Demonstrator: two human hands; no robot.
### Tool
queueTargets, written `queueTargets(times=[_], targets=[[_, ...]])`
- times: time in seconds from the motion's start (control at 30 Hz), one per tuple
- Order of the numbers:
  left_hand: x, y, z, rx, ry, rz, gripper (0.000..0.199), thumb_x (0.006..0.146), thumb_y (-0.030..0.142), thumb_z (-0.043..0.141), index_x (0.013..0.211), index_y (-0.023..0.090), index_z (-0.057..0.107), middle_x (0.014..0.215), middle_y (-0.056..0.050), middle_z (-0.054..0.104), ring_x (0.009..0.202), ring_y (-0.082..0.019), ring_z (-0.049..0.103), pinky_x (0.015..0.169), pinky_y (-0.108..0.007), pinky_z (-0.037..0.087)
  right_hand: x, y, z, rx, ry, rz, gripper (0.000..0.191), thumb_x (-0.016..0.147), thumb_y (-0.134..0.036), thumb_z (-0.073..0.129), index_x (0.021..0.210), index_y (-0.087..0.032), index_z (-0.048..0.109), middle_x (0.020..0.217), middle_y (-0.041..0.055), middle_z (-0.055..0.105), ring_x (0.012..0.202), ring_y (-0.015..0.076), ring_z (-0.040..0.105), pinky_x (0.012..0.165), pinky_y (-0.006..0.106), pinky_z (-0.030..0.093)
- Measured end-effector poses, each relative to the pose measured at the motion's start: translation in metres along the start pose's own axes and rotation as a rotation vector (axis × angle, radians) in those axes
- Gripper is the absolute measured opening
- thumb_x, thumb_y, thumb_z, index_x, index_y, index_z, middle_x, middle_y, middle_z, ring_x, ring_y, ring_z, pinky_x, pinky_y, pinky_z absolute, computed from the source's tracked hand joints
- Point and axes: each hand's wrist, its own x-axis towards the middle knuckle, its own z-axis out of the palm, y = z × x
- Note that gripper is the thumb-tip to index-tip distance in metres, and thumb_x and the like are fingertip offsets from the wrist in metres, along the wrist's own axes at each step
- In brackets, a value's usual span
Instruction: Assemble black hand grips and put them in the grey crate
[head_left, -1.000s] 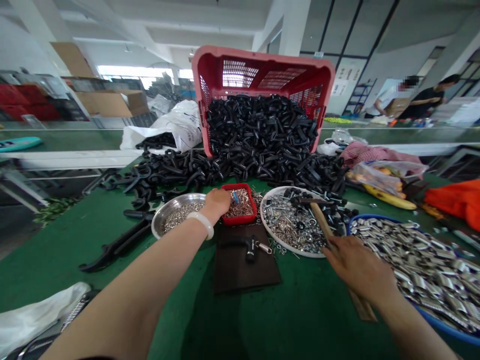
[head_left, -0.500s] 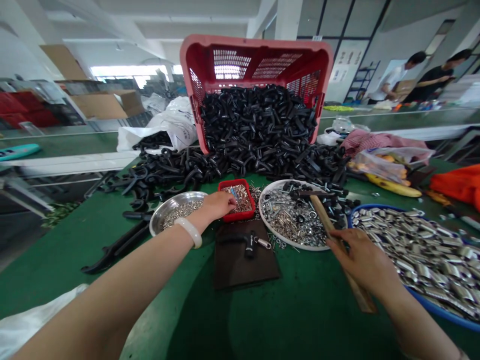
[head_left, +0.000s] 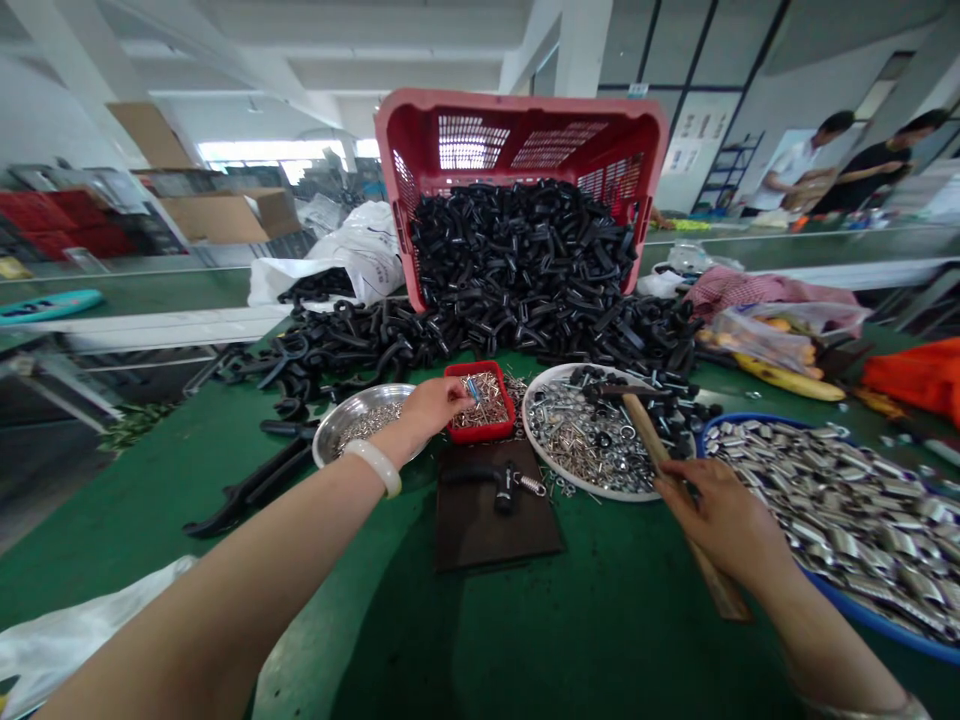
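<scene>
Left hand [head_left: 429,410] sits low over a red plastic tray [head_left: 484,437], fingers [head_left: 459,392] drawn narrow at the small metal pins [head_left: 487,405]; whether they hold one, cannot tell. Right hand [head_left: 720,522] closes firmly round the wooden handle of a hammer [head_left: 660,450], its head above a white plate [head_left: 531,440] of mixed hardware. Steel dish [head_left: 352,402] lies just left of the tray; black plastic handles [head_left: 525,265] heap beyond, spilling from a tilted red crate [head_left: 517,105] on the green surface [head_left: 150,500].

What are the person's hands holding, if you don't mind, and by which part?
The right hand grips a hammer by its wooden handle; whether the left hand holds anything cannot be told.
</scene>
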Motion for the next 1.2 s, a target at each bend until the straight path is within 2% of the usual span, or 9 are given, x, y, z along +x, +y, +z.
queueTargets(times=[0.1, 0.27, 0.37, 0.47, 0.57, 0.73, 0.93, 1.13, 1.2], targets=[[-0.007, 0.01, 0.004, -0.117, -0.024, -0.016, 0.023, 0.078, 0.038, 0.049, 0.075, 0.017, 0.055, 0.07, -0.002, 0.063, 0.062, -0.013, 0.055, 0.057, -0.024, 0.039, -0.001, 0.004, 0.002, 0.024, 0.026, -0.019, 0.035, 0.082, -0.041, 0.04, 0.096, -0.016, 0.059, 0.094, 0.0098, 0.058, 0.091, 0.0226, 0.056, 0.078, 0.034, 0.045], [-0.034, 0.031, 0.009, -0.406, -0.333, -0.078, 0.019, 0.075, 0.034, 0.052, 0.078, 0.015, 0.05, 0.068, -0.002, 0.063, 0.05, -0.009, 0.053, 0.046, -0.021, 0.039, -0.001, 0.01, 0.003, 0.052, -0.042, 0.103, 0.045, 0.078, -0.048, 0.043, 0.104, -0.014, 0.057, 0.088, 0.01, 0.063, 0.08, 0.0239, 0.06, 0.072, 0.037, 0.046], [-0.044, 0.035, 0.012, -0.494, -0.417, -0.077, 0.025, 0.074, 0.029, 0.054, 0.094, 0.015, 0.049, 0.073, -0.003, 0.064, 0.05, -0.008, 0.054, 0.045, -0.019, 0.039, -0.001, 0.01, 0.001, 0.095, -0.15, 0.195, 0.054, 0.075, -0.051, 0.045, 0.116, -0.015, 0.048, 0.079, 0.0073, 0.065, 0.064, 0.0222, 0.061, 0.061, 0.035, 0.046], [-0.046, 0.033, 0.018, -0.505, -0.482, 0.024, 0.03, 0.079, 0.024, 0.046, 0.108, 0.019, 0.047, 0.085, -0.003, 0.065, 0.049, -0.006, 0.054, 0.049, -0.02, 0.041, 0.0, 0.008, 0.001, 0.213, -0.185, 0.238, 0.059, 0.073, -0.048, 0.049, 0.121, -0.014, 0.043, 0.071, 0.0048, 0.065, 0.059, 0.0209, 0.061, 0.057, 0.032, 0.044], [-0.047, 0.03, 0.027, -0.437, -0.426, 0.098, 0.021, 0.081, 0.025, 0.041, 0.096, 0.018, 0.055, 0.088, -0.002, 0.065, 0.05, -0.005, 0.055, 0.055, -0.021, 0.043, 0.001, 0.007, 0.004, 0.403, -0.237, 0.306, 0.058, 0.074, -0.044, 0.048, 0.123, -0.014, 0.038, 0.062, 0.0013, 0.062, 0.053, 0.0183, 0.058, 0.052, 0.029, 0.042], [-0.047, 0.026, 0.041, -0.334, -0.256, 0.174, 0.019, 0.075, 0.035, 0.055, 0.08, 0.019, 0.062, 0.081, 0.0, 0.065, 0.071, -0.012, 0.059, 0.066, -0.025, 0.043, -0.001, 0.011, 0.01, 0.529, -0.245, 0.317, 0.057, 0.075, -0.043, 0.048, 0.124, -0.016, 0.035, 0.06, -0.0014, 0.06, 0.05, 0.0159, 0.056, 0.048, 0.027, 0.039], [-0.047, 0.029, 0.048, -0.221, -0.169, 0.117, 0.023, 0.072, 0.043, 0.057, 0.074, 0.021, 0.064, 0.08, 0.001, 0.064, 0.074, -0.014, 0.057, 0.067, -0.027, 0.043, -0.002, 0.012, 0.012, 0.551, -0.229, 0.321, 0.056, 0.074, -0.042, 0.05, 0.122, -0.017, 0.037, 0.061, -0.0011, 0.06, 0.052, 0.0162, 0.057, 0.05, 0.027, 0.04], [-0.051, 0.03, 0.046, -0.103, -0.113, 0.179, 0.017, 0.075, 0.037, 0.055, 0.076, 0.021, 0.062, 0.086, 0.001, 0.062, 0.079, -0.015, 0.056, 0.067, -0.026, 0.042, -0.003, 0.014, 0.014, 0.526, -0.203, 0.279, 0.056, 0.075, -0.04, 0.05, 0.124, -0.016, 0.038, 0.059, -0.0012, 0.06, 0.048, 0.0149, 0.055, 0.047, 0.026, 0.04], [-0.052, 0.03, 0.044, -0.077, -0.112, 0.206, 0.016, 0.077, 0.036, 0.054, 0.077, 0.021, 0.061, 0.086, 0.0, 0.061, 0.079, -0.014, 0.056, 0.067, -0.026, 0.042, -0.003, 0.014, 0.014, 0.463, -0.142, 0.258, 0.054, 0.074, -0.04, 0.051, 0.121, -0.016, 0.043, 0.058, -0.0011, 0.06, 0.048, 0.0147, 0.055, 0.047, 0.026, 0.041]])
